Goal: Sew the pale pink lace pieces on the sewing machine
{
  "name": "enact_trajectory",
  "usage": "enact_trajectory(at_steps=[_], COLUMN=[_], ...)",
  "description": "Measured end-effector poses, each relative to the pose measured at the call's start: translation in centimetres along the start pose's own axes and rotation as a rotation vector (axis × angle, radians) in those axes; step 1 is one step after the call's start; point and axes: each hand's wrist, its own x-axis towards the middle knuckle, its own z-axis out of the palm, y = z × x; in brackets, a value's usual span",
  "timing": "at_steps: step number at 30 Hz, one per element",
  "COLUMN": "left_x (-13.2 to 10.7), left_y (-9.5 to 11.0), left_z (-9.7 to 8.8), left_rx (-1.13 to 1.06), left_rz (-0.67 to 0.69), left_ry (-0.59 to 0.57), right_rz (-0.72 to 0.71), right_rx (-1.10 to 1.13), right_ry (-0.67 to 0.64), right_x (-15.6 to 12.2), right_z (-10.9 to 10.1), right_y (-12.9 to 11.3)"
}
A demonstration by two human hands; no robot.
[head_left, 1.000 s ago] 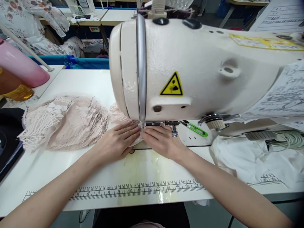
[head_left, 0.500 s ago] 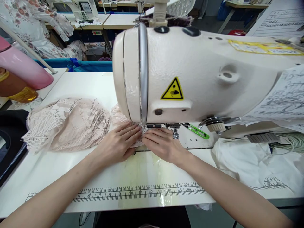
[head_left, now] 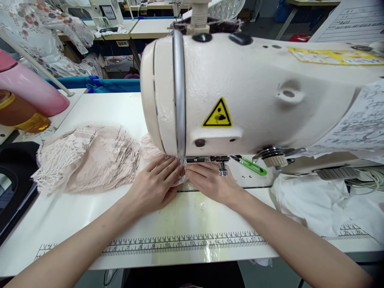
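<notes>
Pale pink lace fabric (head_left: 105,164) lies bunched on the table to the left and runs under the head of a white sewing machine (head_left: 255,104). My left hand (head_left: 156,184) is on the lace just left of the needle area, its fingers close together and holding the cloth down. On the other side, my right hand (head_left: 211,182) has its fingers together at the lace edge, beside the small metal attachment (head_left: 222,166) of the machine. The fingertips of the right hand and the stitching point are partly hidden by the machine head.
Green thread snips (head_left: 250,165) lie behind my right hand. White cloth (head_left: 309,200) is piled at the right. A printed ruler (head_left: 180,245) runs along the front edge. A pink bottle (head_left: 39,88), a brown thread cone (head_left: 21,114) and a black object (head_left: 18,180) stand left.
Both hands have shifted slightly to the right relative to the machine head, staying on the lace. The whole view has also moved a little.
</notes>
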Motion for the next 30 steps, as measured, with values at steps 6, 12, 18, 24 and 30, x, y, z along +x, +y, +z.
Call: enact_trajectory(at_steps=[6, 12, 18, 24, 30], left_x=[0.3, 0.2, 0.2, 0.3, 0.3], left_y=[0.4, 0.7, 0.6, 0.5, 0.3], left_z=[-0.1, -0.1, 0.0, 0.4, 0.3], left_rx=[0.014, 0.027, 0.061, 0.072, 0.047], left_rz=[-0.011, -0.034, -0.037, -0.068, -0.060], left_ry=[0.011, -0.027, -0.047, -0.061, -0.034], right_rz=[0.055, 0.107, 0.178, 0.163, 0.172], right_rx=[-0.058, -0.023, 0.008, 0.051, -0.001], right_ry=[0.025, -0.012, -0.009, -0.001, -0.005], right_x=[0.2, -0.4, -0.4, -0.2, 0.0], right_z=[-0.5, -0.3, -0.5, -0.3, -0.6], right_y=[-0.2, 0.3, 0.6, 1.0, 1.0])
